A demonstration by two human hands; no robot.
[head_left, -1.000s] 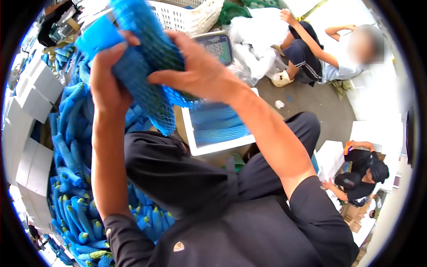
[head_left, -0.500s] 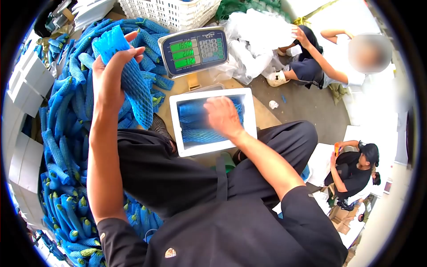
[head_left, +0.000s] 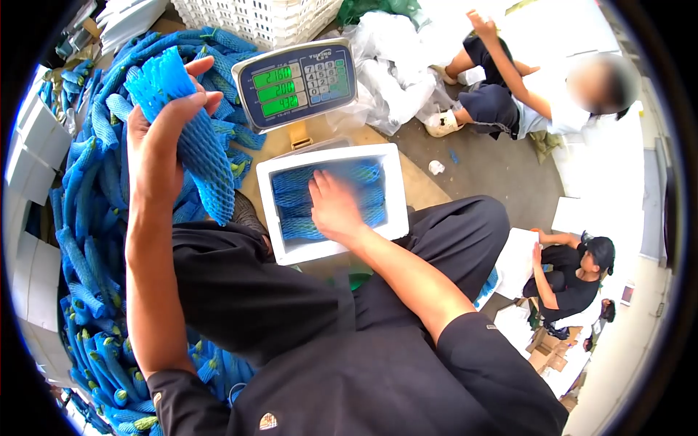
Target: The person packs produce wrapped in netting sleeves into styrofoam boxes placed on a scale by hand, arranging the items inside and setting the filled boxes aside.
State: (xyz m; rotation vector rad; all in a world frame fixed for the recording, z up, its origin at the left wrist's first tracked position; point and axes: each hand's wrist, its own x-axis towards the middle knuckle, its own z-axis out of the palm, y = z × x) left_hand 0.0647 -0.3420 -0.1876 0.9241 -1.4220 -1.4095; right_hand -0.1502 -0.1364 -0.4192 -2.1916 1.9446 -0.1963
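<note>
Raised at the left, my left hand is wrapped round a long vegetable in a blue foam net, which hangs tilted with its lower end toward the box. My right hand, slightly blurred, lies inside a white foam box, fingers stretched out over several blue-netted vegetables lying side by side. It partly hides them. The box rests on a scale, whose display stands just beyond it with lit green readouts, the top one about 2.160.
A large heap of blue-netted vegetables with green tips fills the left side. White crates and clear plastic bags lie beyond the scale. Two people sit at the right, one farther off, one nearer. White boxes stand far left.
My right hand has shifted within the box, and netted vegetables there show more plainly. The top readout rose from about 1.860 to 2.160. My left hand keeps its hold. The farther person's arm lifted.
</note>
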